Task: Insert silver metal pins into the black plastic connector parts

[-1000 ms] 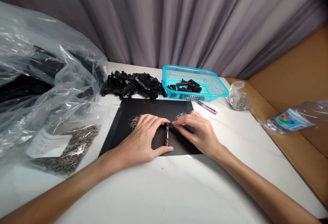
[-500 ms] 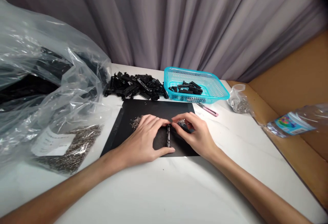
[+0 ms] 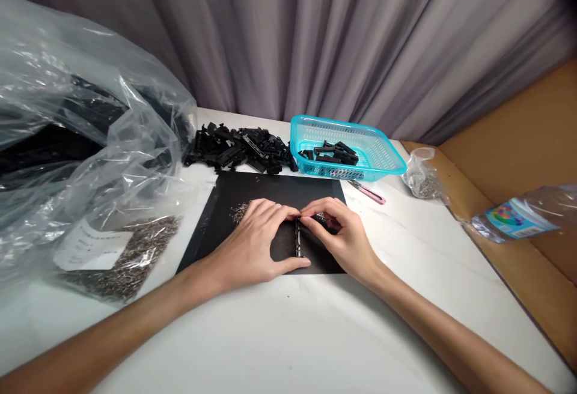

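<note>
Between thumb and fingers, my left hand [image 3: 256,238] grips a narrow black plastic part [image 3: 297,241] by its two ends. The part stands lengthwise away from me over a black mat [image 3: 265,184]. My right hand [image 3: 345,232] is pinched at the part's far end, thumb and forefinger close together; whatever sits between them is too small to make out. Beside the left knuckles lies a pile of small metal pins [image 3: 238,212]. Another little heap of metal pins [image 3: 321,217] is mostly hidden behind the right fingers.
Behind the mat are a heap of black plastic parts [image 3: 243,148] and a blue basket [image 3: 387,163] holding several similar parts. A pink-handled cutter [image 3: 372,194] lies near it. Bags of metal pins [image 3: 135,262] and black pieces [image 3: 148,100] fill the left. A plastic bottle [image 3: 514,220] lies right.
My right fingertips have shifted slightly left, closer to the left fingertips at the part's far end. The left hand keeps its grip. The whole view has moved a little.
</note>
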